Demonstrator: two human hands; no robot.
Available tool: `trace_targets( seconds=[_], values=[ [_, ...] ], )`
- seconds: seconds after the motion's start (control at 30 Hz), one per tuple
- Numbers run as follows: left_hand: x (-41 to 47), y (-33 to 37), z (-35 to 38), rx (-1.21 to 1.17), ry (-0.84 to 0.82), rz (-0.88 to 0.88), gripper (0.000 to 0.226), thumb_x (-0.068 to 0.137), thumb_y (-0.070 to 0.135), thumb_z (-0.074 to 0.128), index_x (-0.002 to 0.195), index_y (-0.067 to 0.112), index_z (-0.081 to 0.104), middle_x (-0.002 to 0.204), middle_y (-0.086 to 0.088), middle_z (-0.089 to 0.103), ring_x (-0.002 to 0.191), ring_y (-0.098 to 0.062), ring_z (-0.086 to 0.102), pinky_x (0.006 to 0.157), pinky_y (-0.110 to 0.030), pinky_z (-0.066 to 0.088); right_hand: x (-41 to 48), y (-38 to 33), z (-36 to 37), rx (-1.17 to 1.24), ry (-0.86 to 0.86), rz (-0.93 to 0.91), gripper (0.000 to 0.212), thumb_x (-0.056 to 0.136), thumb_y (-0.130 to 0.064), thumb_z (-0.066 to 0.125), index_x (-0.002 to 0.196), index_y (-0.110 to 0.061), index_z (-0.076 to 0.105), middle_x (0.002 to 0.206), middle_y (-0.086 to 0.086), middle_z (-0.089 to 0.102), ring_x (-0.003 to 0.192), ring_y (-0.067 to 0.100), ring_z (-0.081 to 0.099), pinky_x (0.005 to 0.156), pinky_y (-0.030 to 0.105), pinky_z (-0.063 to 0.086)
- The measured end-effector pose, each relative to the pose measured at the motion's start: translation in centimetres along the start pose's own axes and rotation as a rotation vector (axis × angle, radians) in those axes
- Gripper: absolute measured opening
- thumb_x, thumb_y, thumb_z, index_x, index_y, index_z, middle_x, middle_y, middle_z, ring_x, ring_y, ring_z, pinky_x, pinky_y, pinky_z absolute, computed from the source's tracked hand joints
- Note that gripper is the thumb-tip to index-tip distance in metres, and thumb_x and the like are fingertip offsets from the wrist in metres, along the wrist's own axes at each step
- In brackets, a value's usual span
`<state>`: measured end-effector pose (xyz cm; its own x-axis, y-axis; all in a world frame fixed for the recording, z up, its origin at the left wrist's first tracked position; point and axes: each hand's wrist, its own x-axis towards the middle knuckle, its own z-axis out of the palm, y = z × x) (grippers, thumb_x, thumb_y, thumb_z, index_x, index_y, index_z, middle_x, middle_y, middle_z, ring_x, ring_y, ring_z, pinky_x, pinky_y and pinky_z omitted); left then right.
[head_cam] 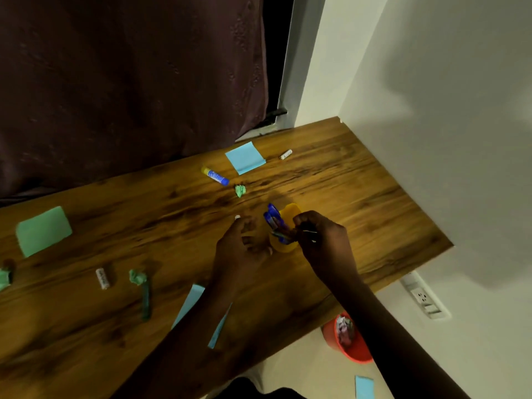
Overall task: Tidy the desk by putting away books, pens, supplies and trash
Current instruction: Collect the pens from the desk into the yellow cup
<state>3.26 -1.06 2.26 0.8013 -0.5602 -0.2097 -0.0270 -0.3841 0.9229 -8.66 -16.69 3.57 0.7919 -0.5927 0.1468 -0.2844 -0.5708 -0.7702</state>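
Note:
A yellow cup (290, 214) stands near the middle of the wooden desk (374, 197) with several blue pens (275, 218) sticking out of it. My right hand (319, 240) is closed around the pens at the cup's rim. My left hand (241, 246) rests against the cup's left side, fingers apart, with something small and white at a fingertip (237, 217). Scattered on the desk are a glue stick (215, 175), crumpled green paper balls (240, 190) (137, 277), a green pen (146, 300), two batteries (286, 154) (103, 278), and blue (244, 157) and green (43, 231) sticky pads.
A red bin (355, 345) with crumpled paper sits on the floor below the desk's right edge. A blue note (364, 387) lies on the floor. Another blue pad (190, 303) lies under my left forearm. A white wall bounds the right, a dark curtain the back.

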Motion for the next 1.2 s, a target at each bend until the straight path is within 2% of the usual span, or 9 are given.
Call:
trace_targets(
  seconds=[0.1, 0.23, 0.43, 0.6, 0.73, 0.8, 0.9, 1.07, 1.2],
  values=[
    [1.2, -0.4, 0.8, -0.002, -0.045, -0.015, 0.094, 0.065, 0.013, 0.093, 0.147, 0.02, 0.046, 0.142, 0.003, 0.054, 0.124, -0.015, 0.056, 0.086, -0.017, 0.051, 0.1, 0.5, -0.3, -0.036, 0.125, 0.001, 0.023, 0.092, -0.006, 0.071, 0.112, -0.017, 0.072, 0.111, -0.006, 0.073, 0.095, 0.001, 0.07, 0.078, 0.026, 0.061],
    [2.1, -0.8, 1.9, -0.03, -0.129, -0.012, 0.098, 0.062, 0.013, 0.095, 0.146, 0.023, 0.046, 0.142, 0.005, 0.056, 0.123, -0.008, 0.057, 0.079, -0.003, 0.048, 0.6, 1.8, -0.1, 0.023, 0.188, 0.11, 0.024, 0.096, -0.015, 0.068, 0.119, -0.018, 0.071, 0.115, -0.007, 0.072, 0.101, 0.0, 0.069, 0.083, 0.022, 0.06],
    [3.0, -1.3, 3.3, -0.092, -0.147, -0.038, 0.085, 0.052, 0.027, 0.094, 0.128, 0.029, 0.056, 0.121, 0.006, 0.07, 0.111, -0.009, 0.069, 0.091, -0.028, 0.056, 1.3, 2.7, 1.0, 0.091, 0.082, 0.268, 0.024, 0.099, -0.032, 0.064, 0.121, -0.029, 0.073, 0.109, -0.02, 0.073, 0.097, -0.018, 0.064, 0.083, 0.01, 0.051],
    [3.5, -1.0, 3.7, -0.057, -0.127, -0.015, 0.075, 0.064, 0.007, 0.093, 0.128, 0.025, 0.057, 0.107, 0.019, 0.067, 0.094, 0.019, 0.063, 0.078, -0.005, 0.049, 2.0, 2.6, 0.3, 0.116, 0.068, 0.264, 0.023, 0.103, -0.036, 0.059, 0.12, -0.033, 0.073, 0.106, -0.024, 0.073, 0.098, -0.016, 0.065, 0.078, 0.003, 0.045],
    [4.9, 1.2, 4.3, -0.029, -0.117, 0.01, 0.072, 0.067, 0.01, 0.092, 0.131, 0.011, 0.058, 0.117, 0.01, 0.066, 0.105, 0.005, 0.061, 0.09, 0.01, 0.028, 4.2, 2.7, -1.0, 0.163, 0.063, 0.23, 0.022, 0.103, -0.033, 0.059, 0.119, -0.035, 0.074, 0.097, -0.035, 0.068, 0.097, -0.016, 0.065, 0.078, 0.004, 0.046],
    [6.0, 2.6, 4.7, -0.039, -0.1, 0.035, 0.08, 0.063, 0.022, 0.095, 0.134, 0.016, 0.058, 0.127, 0.006, 0.067, 0.116, -0.007, 0.061, 0.108, -0.012, 0.04, 5.7, 2.9, -2.0, 0.192, 0.075, 0.214, 0.021, 0.102, -0.031, 0.061, 0.118, -0.034, 0.074, 0.095, -0.035, 0.068, 0.096, -0.015, 0.066, 0.077, 0.003, 0.046],
    [7.8, 4.5, 5.8, -0.083, -0.052, 0.051, 0.089, 0.052, 0.049, 0.092, 0.132, 0.026, 0.059, 0.126, 0.012, 0.068, 0.117, -0.006, 0.064, 0.099, -0.036, 0.055, 8.4, 3.7, -3.5, 0.229, 0.08, 0.195, 0.018, 0.101, -0.031, 0.062, 0.114, -0.031, 0.075, 0.095, -0.022, 0.074, 0.092, -0.009, 0.068, 0.073, 0.006, 0.048],
    [12.2, 7.9, 9.3, -0.111, 0.007, 0.05, 0.063, 0.054, 0.039, 0.08, 0.114, 0.038, 0.063, 0.112, 0.025, 0.071, 0.111, 0.001, 0.066, 0.096, -0.026, 0.055, 13.8, 6.6, -6.4, 0.238, 0.088, 0.198, 0.017, 0.098, -0.028, 0.065, 0.11, -0.026, 0.077, 0.095, -0.012, 0.077, 0.088, -0.004, 0.07, 0.07, 0.006, 0.047],
    [17.5, 9.8, 12.5, -0.08, -0.013, 0.1, 0.062, 0.071, 0.001, 0.084, 0.124, 0.023, 0.062, 0.112, 0.018, 0.07, 0.108, 0.0, 0.067, 0.089, -0.019, 0.054, 18.9, 9.3, -8.7, 0.194, 0.107, 0.153, 0.02, 0.099, -0.026, 0.064, 0.112, -0.025, 0.078, 0.092, -0.012, 0.077, 0.085, -0.004, 0.07, 0.07, 0.006, 0.046]
  ],
)
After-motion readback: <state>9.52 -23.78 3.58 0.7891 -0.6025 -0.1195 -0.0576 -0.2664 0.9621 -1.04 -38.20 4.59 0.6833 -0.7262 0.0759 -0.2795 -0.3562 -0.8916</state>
